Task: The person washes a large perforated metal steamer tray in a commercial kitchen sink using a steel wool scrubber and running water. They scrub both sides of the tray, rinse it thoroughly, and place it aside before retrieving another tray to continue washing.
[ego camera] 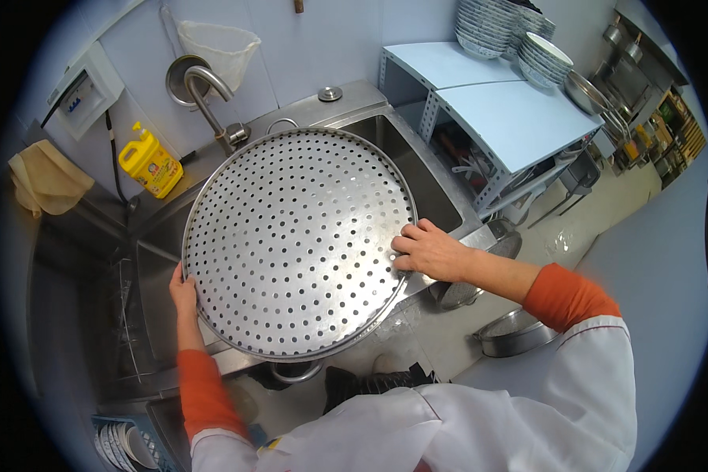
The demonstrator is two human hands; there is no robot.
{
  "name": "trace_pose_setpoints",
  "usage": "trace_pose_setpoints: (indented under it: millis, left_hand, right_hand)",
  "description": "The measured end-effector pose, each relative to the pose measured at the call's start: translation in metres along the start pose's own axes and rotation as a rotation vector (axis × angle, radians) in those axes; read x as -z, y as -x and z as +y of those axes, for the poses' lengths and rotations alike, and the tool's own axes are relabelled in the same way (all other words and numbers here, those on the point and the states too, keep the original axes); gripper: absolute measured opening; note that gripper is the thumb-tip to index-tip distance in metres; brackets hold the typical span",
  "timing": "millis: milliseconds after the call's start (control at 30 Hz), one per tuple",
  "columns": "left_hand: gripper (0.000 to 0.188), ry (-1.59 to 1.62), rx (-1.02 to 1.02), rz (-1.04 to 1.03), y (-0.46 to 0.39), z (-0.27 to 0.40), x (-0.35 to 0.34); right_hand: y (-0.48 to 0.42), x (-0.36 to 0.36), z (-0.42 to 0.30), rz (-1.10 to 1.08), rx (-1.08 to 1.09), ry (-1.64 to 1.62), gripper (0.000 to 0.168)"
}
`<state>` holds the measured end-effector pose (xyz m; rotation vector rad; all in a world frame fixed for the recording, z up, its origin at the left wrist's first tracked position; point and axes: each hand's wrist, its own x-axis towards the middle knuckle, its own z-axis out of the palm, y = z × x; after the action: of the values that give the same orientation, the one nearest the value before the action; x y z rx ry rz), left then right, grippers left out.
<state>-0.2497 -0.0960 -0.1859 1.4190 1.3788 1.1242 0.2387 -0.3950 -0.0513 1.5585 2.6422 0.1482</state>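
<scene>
A large round perforated metal steamer tray (295, 236) with a raised rim lies tilted across the sink, with loop handles at its far and near edges. My left hand (183, 289) grips its left rim, thumb on top and the other fingers mostly hidden beneath. Across from it, my right hand (430, 251) is curled over the right rim, with bent fingertips against the perforated face. A bright spot shows at those fingertips; whether it is a glint or a small object is unclear. Much of the stainless steel sink (425, 171) is covered by the tray.
A curved faucet (206, 100) stands behind the tray, near a yellow pump jug (150, 162). At right, a shelf unit (495, 118) carries stacked bowls (487, 26) and a metal pan (584, 91). A round metal pan (516, 336) rests on the wet floor. Plates (118, 445) fill a blue basket lower left.
</scene>
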Motion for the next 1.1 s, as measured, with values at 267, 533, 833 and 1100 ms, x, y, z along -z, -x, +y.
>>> trace_pose_setpoints:
  millis: [267,533,833,1100]
  left_hand:
    - [0.051,0.095,0.034,-0.110,0.006,0.008,-0.003]
    - [0.050,0.081,-0.013,-0.224,-0.010,0.008,-0.022]
    - [0.051,0.158,-0.031,-0.181,-0.023,-0.008,-0.018]
    - [0.050,0.202,-0.080,-0.165,-0.036,-0.016,-0.018]
  right_hand:
    - [-0.026,-0.004,0.105,0.017,0.057,0.234,0.019]
    - [-0.156,-0.012,0.198,0.009,0.160,0.551,0.011]
    - [-0.151,-0.019,0.208,0.030,0.109,0.484,0.020]
    - [0.001,-0.008,0.091,-0.013,-0.269,0.123,0.017]
